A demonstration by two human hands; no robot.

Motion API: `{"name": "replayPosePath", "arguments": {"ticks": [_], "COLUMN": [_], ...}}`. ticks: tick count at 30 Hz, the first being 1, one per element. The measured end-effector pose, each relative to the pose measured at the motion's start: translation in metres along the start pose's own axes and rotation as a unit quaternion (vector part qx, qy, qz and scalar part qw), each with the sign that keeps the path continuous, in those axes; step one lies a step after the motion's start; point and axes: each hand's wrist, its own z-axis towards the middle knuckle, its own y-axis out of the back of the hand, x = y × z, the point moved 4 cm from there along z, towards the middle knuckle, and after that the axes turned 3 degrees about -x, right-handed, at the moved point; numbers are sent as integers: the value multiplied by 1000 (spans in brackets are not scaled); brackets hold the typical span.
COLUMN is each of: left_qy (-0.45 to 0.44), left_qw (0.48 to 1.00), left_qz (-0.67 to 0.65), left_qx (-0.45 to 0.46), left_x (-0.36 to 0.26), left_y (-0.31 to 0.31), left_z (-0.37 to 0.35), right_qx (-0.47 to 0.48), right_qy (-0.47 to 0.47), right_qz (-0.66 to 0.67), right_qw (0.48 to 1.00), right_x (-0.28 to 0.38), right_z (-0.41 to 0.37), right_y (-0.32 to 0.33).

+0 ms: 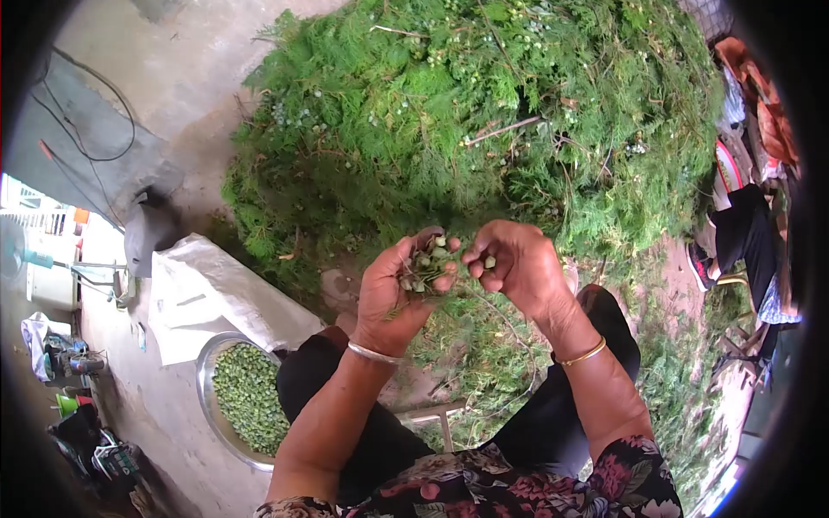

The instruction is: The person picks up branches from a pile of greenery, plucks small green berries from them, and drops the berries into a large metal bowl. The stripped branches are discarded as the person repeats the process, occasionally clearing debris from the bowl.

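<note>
My left hand (399, 289) is cupped palm up and holds a small cluster of green seed cones (427, 263) on a twig. My right hand (516, 263) is right beside it, its fingertips pinched on one green cone (490, 261) at the edge of that cluster. Both wrists wear thin bangles. A big heap of green conifer branches (466, 121) lies just beyond my hands. A metal bowl (205, 380) filled with picked green cones (249, 395) stands on the ground by my left knee.
A white sack (216, 289) lies next to the bowl. Another person (747, 242) in dark trousers sits at the right edge. Cut sprigs litter the ground between my knees. Cables, a grey mat (78, 147) and clutter lie along the left side.
</note>
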Motion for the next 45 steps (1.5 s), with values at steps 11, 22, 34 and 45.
{"name": "replayPosePath", "arguments": {"ticks": [11, 22, 34, 45], "left_qy": [29, 63, 43, -4], "left_qw": [992, 983, 971, 967], "left_qz": [99, 160, 224, 247], "left_qx": [-66, -64, -73, -63], "left_x": [18, 36, 31, 22], "left_y": [11, 20, 10, 13], "left_z": [-3, -1, -4, -5], "right_qx": [27, -17, -46, 13], "right_qy": [252, 117, 96, 202], "right_qz": [-403, -444, -294, -436], "right_qw": [879, 888, 950, 877], "right_x": [4, -14, -4, -10], "right_z": [1, 8, 4, 5], "right_y": [2, 13, 18, 10]}}
